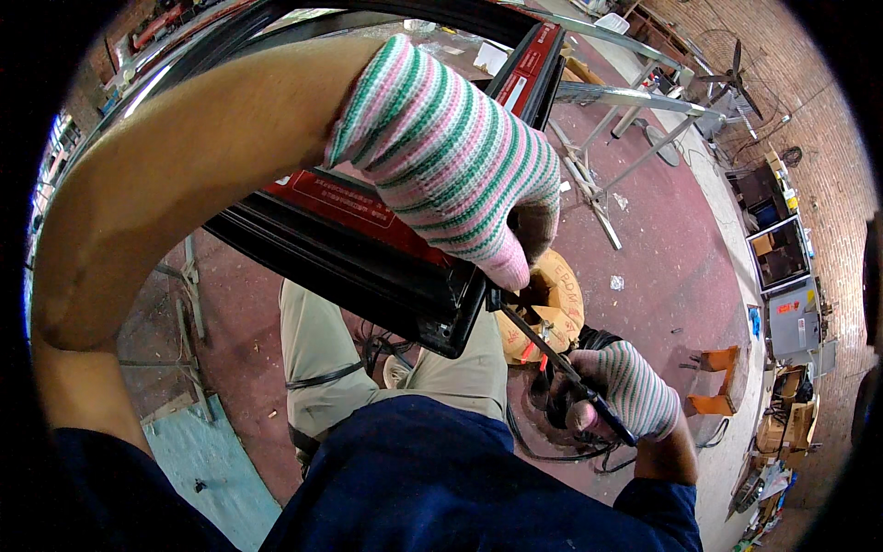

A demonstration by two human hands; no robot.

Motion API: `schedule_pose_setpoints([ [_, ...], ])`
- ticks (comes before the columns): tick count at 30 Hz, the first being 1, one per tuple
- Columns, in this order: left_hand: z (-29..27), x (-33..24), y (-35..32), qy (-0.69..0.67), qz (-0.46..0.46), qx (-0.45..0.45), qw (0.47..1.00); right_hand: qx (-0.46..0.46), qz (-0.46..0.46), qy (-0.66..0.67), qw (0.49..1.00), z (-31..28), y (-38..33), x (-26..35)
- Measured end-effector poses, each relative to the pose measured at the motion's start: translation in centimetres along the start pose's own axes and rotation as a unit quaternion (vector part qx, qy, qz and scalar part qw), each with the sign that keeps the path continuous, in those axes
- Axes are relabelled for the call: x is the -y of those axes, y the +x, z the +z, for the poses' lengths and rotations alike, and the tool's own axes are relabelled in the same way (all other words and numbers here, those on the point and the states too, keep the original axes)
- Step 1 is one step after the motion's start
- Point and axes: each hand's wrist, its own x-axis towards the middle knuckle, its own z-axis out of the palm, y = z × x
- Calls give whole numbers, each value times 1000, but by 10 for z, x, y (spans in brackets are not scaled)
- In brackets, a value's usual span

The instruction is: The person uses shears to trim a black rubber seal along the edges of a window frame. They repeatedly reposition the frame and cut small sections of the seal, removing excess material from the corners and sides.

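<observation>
Black strip [549, 350]: slants from corner of black frame [322, 250] to right hand [638, 390]. Right hand: gloved, closed around strip. Left hand [464, 166]: striped glove, bent over frame corner, fingertips at strip's upper end; firmness of pinch cannot be told. Tan roll [568, 293]: behind strip. Pale blue board [216, 469]: on floor [667, 262], left side.

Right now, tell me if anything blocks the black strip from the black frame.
Nothing visible does: the thin black strip runs from the right hand to the edge of the black frame, close by the left hand. The yellow ring-shaped roll shows behind the strip, not in between.
</observation>
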Motion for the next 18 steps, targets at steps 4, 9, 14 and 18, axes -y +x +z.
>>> schedule_pose_setpoints([
  [4, 1, -1, -2, -1, -8, 2, 1000, 11, 1, 14, 1000, -1, 3, 3],
  [9, 0, 0, 1, 0, -9, 11, 1000, 11, -14, 19, 1000, -1, 5, -5],
  [14, 1, 0, 2, 1, -11, 8, 1000, 14, -4, 25, 1000, -1, 4, 4],
  [18, 0, 1, 1, -12, -14, 10, 1000, 10, 14, 55, 998, 0, 4, 8],
])
